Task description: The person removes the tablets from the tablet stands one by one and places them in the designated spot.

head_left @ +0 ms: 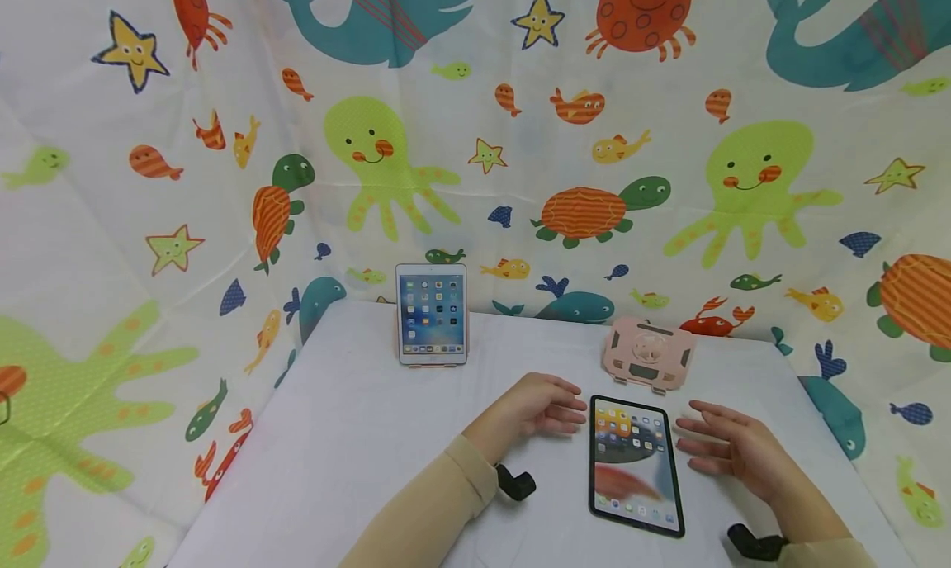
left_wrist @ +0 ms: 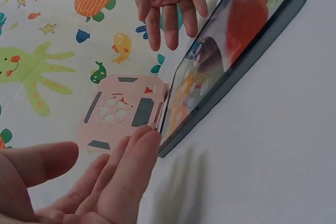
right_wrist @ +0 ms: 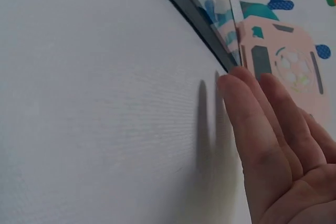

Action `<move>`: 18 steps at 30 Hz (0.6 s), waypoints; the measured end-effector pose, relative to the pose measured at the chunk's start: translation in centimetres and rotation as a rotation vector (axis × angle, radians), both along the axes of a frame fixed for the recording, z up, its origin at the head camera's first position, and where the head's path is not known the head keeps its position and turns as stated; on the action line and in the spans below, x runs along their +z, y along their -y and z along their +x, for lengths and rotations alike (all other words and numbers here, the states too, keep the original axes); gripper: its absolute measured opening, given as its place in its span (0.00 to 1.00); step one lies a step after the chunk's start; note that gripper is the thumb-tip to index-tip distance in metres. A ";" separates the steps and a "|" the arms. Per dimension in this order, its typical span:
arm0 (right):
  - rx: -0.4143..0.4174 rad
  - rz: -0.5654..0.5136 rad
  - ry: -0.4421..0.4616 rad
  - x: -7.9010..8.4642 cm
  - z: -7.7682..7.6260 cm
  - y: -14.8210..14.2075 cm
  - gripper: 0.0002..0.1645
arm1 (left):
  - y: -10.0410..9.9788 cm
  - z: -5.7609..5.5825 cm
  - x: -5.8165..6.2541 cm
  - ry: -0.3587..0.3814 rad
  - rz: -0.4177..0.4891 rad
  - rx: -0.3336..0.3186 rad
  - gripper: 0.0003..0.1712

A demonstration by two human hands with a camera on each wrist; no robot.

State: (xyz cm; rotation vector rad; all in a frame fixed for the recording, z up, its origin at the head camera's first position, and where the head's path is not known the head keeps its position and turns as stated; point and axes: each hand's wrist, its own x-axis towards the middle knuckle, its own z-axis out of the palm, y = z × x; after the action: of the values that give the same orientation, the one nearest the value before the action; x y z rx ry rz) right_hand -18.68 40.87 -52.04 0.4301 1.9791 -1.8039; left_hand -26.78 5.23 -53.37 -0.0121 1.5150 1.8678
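1. So the black-edged tablet [head_left: 635, 465] is lying flat in the lower right of the head frame, lit screen facing up. My guess is it's flat so you can see the whole display and get at both long edges.

2. Your left hand [head_left: 537, 407] is just beside its left edge, fingers loose and a bit bent, gripping nothing. Looks like the palm's turned in so it frames that side.

3. Your right hand [head_left: 731, 447] mirrors it off the right edge, fingers spread, also gripping nothing. The hands are apart, with the tablet between them. Can't tell if either one is resting on the table [head_left: 319, 436].

4. The pink case [head_left: 649, 353] is just behind the tablet's top end, right of center, round patterned back facing you. It's tilted rather than flat, so I'd say something behind props it up, but that part's hidden.

5. The white tablet [head_left: 432, 314] is well apart, near the middle of the frame, upright with its icons toward you. A pinkish edge peeks out around it, probably a case or stand holding it at that angle.
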 end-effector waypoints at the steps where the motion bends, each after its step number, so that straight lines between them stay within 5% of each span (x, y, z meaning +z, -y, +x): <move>1: 0.003 -0.005 -0.009 0.2 0.0 0.0 0.50 | 0.2 0.0 0.2 0.002 0.003 0.002 0.22; 18: 0.007 -0.033 -0.138 1.0 -1.7 1.0 0.50 | 3.7 -0.4 1.7 -0.018 0.033 0.036 0.28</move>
State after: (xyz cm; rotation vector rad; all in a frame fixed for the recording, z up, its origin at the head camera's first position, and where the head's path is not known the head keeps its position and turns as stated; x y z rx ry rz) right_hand -20.35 39.89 -50.99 0.2958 2.0351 -1.9055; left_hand -27.21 1.57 -51.69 -0.0076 1.5051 1.9258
